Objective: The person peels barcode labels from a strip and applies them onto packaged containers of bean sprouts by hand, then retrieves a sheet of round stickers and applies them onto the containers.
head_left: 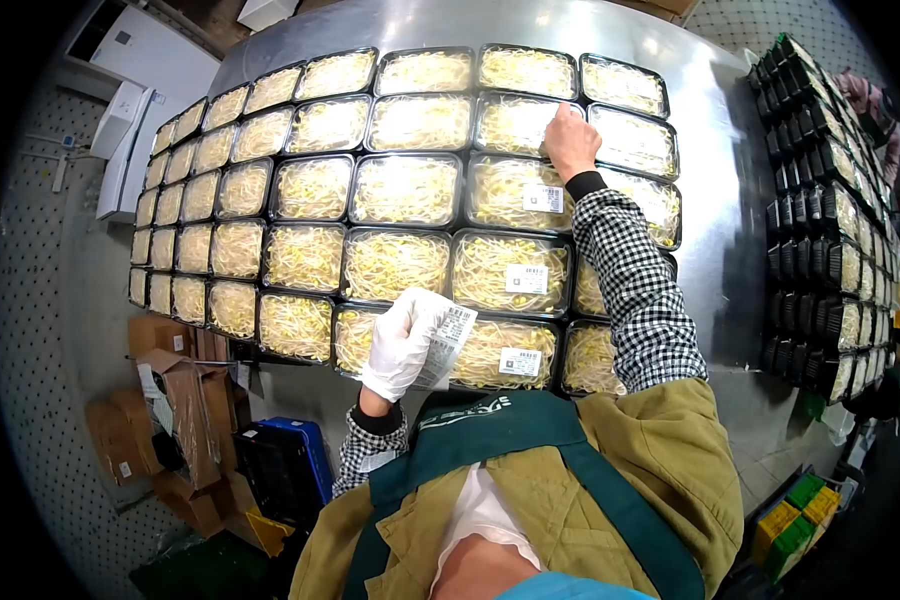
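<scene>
Wrapped black trays of bean sprouts [403, 190] lie in rows on the metal table [715, 250]. My left hand [405, 343], in a white glove, is closed on a strip of printed labels [452, 345] above the front row. Bare and reaching forward, my right hand [571, 140] is at a tray in the second row from the back; its fingers are bent, and what they hold, if anything, is hidden. White labels [526, 279] show on several trays in the columns in front of me.
Tall stacks of packed trays [835, 240] stand at the right. Cardboard boxes [185, 400] and a blue crate [305, 455] are below the table at the left. Green and yellow crates [798, 520] sit low at the right. Part of another person [870, 105] shows behind the stacks.
</scene>
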`<state>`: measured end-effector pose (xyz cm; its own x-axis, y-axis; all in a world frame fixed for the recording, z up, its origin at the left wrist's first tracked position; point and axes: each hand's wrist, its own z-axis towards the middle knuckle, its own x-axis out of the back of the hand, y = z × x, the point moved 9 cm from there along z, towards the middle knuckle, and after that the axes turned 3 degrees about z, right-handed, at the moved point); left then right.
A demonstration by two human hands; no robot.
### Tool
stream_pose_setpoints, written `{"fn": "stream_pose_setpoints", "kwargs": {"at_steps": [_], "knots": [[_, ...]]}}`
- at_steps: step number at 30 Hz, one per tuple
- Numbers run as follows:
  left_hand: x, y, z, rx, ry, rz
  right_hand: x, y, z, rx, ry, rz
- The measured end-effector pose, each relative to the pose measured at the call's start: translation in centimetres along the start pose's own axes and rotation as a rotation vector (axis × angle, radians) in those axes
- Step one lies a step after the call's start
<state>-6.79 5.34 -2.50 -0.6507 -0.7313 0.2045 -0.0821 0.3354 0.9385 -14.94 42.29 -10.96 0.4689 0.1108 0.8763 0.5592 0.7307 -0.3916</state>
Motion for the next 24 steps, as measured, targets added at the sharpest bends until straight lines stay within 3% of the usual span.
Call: {"fn": "stream_pose_setpoints", "kwargs": {"at_steps": [5, 7, 20, 24], "knots": [[1.1, 0.3, 0.7, -0.053, 0.024, 0.050, 1.3, 0.1, 0.8, -0.061, 0.245, 0.374], [1.2, 0.4, 0.8, -0.073, 0.022, 0.066, 1.5, -0.1, 0.7, -0.071, 0.257, 0.357], [0.2, 0.8, -0.3, -0.056, -0.011, 0.156, 0.0, -0.8, -0.5, 0.078, -0.012, -0.138], [0.0, 0.3, -0.3, -0.009, 0.007, -0.007, 1.1, -0.9, -0.5, 0.130, -0.172, -0.124]]}}
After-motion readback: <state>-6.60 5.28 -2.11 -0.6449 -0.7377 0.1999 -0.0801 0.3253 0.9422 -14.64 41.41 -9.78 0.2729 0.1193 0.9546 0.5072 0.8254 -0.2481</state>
